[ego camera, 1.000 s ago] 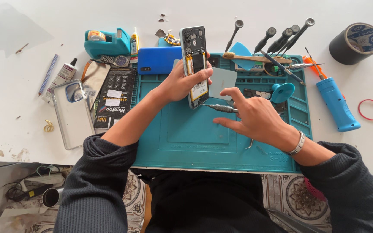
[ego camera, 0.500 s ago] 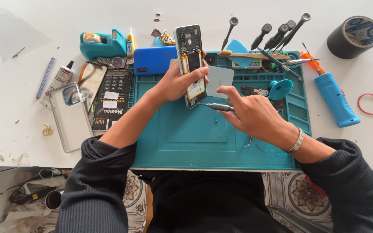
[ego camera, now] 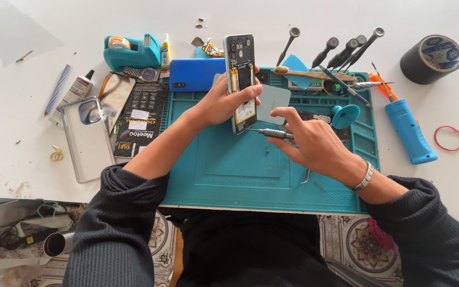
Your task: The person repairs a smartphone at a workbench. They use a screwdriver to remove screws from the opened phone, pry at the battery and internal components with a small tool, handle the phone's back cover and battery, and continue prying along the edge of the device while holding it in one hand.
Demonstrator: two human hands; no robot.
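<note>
My left hand (ego camera: pixel 224 101) grips an opened phone (ego camera: pixel 240 79) with its back cover off, held upright over the teal repair mat (ego camera: pixel 229 165). The phone's battery and circuit boards face me. My right hand (ego camera: pixel 309 141) holds a slim metal screwdriver (ego camera: pixel 269 133) whose tip touches the phone's lower end. A grey plastic card (ego camera: pixel 273 103) lies on the mat just behind the right hand's fingers.
A blue phone back cover (ego camera: pixel 195 74) lies at the mat's top left. A clear phone case (ego camera: pixel 86 138) and a black package (ego camera: pixel 142 117) sit to the left, near a teal tape dispenser (ego camera: pixel 131 52). Several screwdrivers (ego camera: pixel 346 53), a blue-handled tool (ego camera: pixel 409 130), a tape roll (ego camera: pixel 431 58) and a red band (ego camera: pixel 448 138) lie right.
The right hand's screwdriver tip has come up against the lower end of the phone. The left hand keeps the phone in much the same upright position.
</note>
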